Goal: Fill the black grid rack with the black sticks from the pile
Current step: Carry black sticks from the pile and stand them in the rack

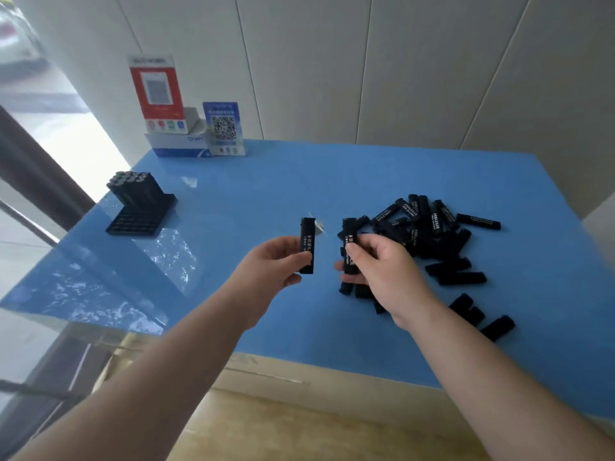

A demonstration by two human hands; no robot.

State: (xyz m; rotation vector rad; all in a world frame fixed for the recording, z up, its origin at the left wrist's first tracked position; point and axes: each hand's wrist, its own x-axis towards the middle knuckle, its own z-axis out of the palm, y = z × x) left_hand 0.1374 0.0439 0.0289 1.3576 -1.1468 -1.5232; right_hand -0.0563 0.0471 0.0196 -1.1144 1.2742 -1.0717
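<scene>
A pile of black sticks (429, 234) with white lettering lies on the right half of the blue table top. My left hand (269, 264) holds one black stick (307, 237) upright, left of the pile. My right hand (376, 261) pinches another upright black stick (349, 234) at the pile's left edge, with more sticks under its fingers. The black grid rack (133, 221) sits at the far left of the table; several sticks stand in its back rows and its front cells show no sticks.
A white and blue box (176, 146) with a red card (156, 94) and a blue QR-code sign (223, 128) stands at the back left by the wall. A few loose sticks (479, 317) lie near the right front. The table's left side is glossy glass.
</scene>
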